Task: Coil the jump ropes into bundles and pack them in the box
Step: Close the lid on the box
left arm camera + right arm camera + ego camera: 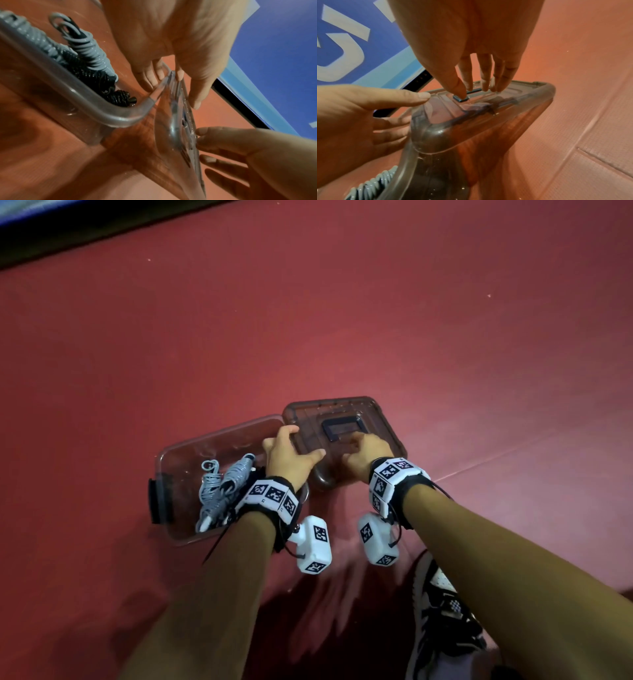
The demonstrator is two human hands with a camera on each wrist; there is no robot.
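A clear plastic box stands on the red floor mat and holds coiled grey jump ropes, with black handles among them. Its smoky clear lid is off the box, tilted at the box's right end. My left hand pinches the lid's left edge, thumb on top and fingers underneath. My right hand rests its straight fingertips and thumb on the lid's top at the dark recessed handle.
A black latch hangs on the box's left end. A patterned shoe is at the lower right, close to my right forearm. A blue banner with a black base runs along the far left. A mat seam crosses the floor at right.
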